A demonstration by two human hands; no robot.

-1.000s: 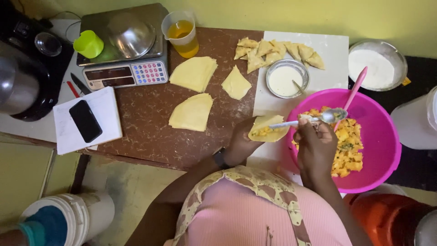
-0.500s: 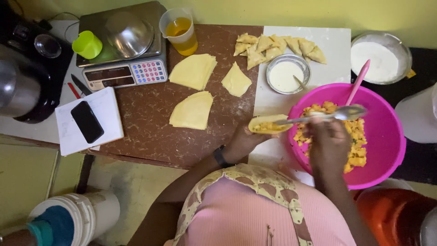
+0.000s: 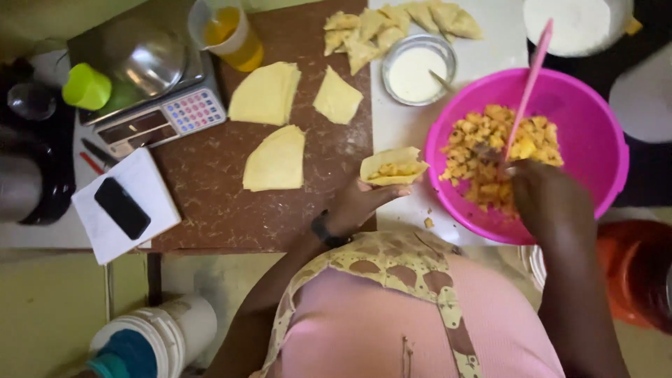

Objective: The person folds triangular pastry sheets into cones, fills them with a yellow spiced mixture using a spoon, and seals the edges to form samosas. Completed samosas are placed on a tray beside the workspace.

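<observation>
Two hands work: left hand (image 3: 357, 203) cups a filled pastry cone (image 3: 392, 166); right hand (image 3: 546, 199) grips a spoon (image 3: 490, 150) in the chunky yellow filling (image 3: 490, 150) of a glossy pink bowl (image 3: 595, 133).

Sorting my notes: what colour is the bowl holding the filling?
Bright pink bowl; shows best in the head view.

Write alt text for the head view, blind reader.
Seen from above, a person's left hand holds a dough pocket partly filled with yellow filling, while the right hand dips into a pink bowl of the same filling. Flat dough sheets, folded pastries and a kitchen scale lie on the table.
</observation>
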